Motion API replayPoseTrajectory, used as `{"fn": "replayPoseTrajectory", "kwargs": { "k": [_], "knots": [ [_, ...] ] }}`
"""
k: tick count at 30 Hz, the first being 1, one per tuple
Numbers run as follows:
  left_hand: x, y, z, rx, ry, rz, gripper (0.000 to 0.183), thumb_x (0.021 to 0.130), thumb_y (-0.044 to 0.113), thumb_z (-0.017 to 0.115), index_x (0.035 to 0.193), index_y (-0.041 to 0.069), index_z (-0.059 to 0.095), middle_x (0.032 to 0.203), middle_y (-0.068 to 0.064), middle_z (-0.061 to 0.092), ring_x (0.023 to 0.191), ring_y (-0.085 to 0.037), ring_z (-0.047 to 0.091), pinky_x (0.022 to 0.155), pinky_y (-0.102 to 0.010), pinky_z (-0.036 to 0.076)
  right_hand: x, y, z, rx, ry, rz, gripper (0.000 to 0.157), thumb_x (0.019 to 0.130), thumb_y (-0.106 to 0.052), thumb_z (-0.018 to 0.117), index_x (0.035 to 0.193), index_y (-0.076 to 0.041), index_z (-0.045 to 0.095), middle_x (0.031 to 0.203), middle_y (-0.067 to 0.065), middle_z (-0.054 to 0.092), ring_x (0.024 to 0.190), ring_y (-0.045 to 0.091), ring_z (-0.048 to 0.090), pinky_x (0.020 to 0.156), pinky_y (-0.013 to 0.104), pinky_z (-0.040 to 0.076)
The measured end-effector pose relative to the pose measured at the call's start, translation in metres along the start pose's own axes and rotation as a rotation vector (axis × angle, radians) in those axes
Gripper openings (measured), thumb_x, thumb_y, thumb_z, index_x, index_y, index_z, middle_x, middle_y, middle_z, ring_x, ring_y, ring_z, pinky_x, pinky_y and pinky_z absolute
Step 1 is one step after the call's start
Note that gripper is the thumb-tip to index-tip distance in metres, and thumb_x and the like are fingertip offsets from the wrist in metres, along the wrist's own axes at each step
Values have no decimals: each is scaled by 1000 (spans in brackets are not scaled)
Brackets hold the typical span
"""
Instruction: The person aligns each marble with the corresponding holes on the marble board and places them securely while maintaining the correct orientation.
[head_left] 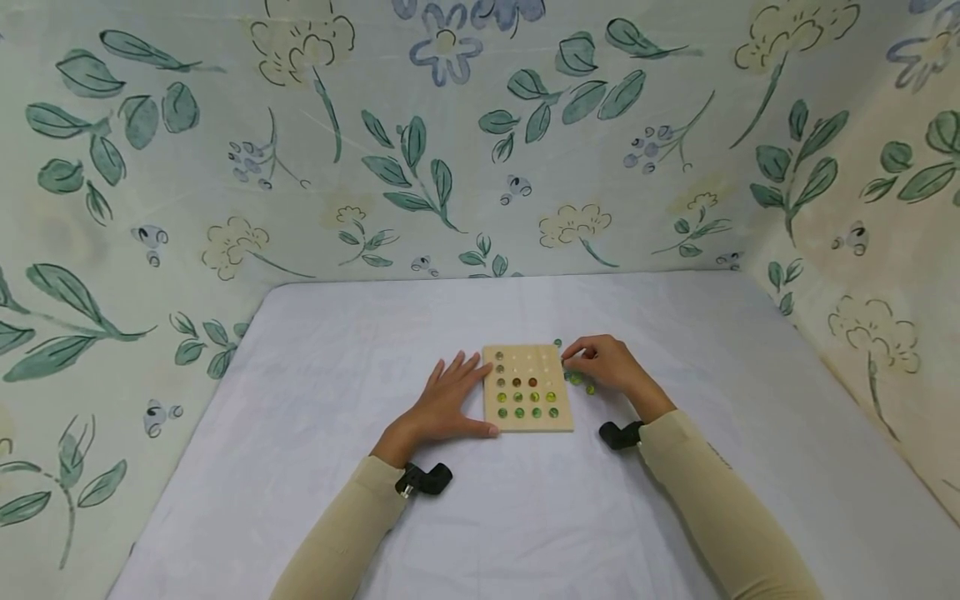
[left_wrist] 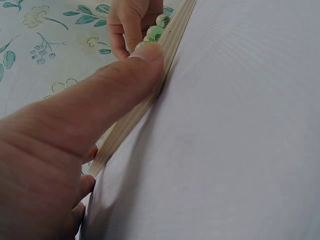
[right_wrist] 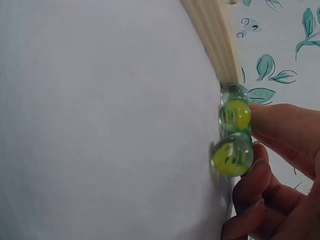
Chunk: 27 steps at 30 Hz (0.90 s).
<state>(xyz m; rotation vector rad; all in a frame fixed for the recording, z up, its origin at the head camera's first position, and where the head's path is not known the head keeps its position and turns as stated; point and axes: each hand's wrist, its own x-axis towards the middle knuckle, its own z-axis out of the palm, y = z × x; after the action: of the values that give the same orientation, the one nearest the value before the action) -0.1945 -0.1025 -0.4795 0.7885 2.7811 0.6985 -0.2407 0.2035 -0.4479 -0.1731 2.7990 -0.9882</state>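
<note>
A square wooden board (head_left: 542, 422) with rows of round hollows lies flat on the table. Glass marbles fill its two front rows, green and yellow-green; two dark reddish ones (head_left: 525, 382) and a column of duller ones sit behind. My left hand (head_left: 444, 402) steadies the board's left side, fingers spread, thumb on its front corner. At the right edge my right hand (head_left: 607, 363) reaches down with bent fingers, thumb and index close together among loose marbles. Yellow-swirled marbles (right_wrist: 233, 156) stand before these fingertips in the right wrist view; I cannot tell whether one is pinched.
A white cloth covers the table (head_left: 360, 350). Several loose marbles (head_left: 590, 389) lie just right of the board, and a green one (head_left: 558, 342) rests by its far right corner. Floral fabric (head_left: 450, 167) hangs behind and along the sides.
</note>
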Motion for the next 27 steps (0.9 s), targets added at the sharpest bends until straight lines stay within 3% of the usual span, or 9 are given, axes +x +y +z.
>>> {"fn": "replayPoseTrajectory", "kwargs": {
  "k": [27],
  "knots": [
    [0,-3,2,-14,16,14,108,70,73,67,155,22,24,162,-2,11,148,-22,-1,117,-46,-7,-3,-3,-2,21,8,-9,18,90,-24,69,105,-16,73,85,7,59,72,22,50,58,29,42]
  ]
}}
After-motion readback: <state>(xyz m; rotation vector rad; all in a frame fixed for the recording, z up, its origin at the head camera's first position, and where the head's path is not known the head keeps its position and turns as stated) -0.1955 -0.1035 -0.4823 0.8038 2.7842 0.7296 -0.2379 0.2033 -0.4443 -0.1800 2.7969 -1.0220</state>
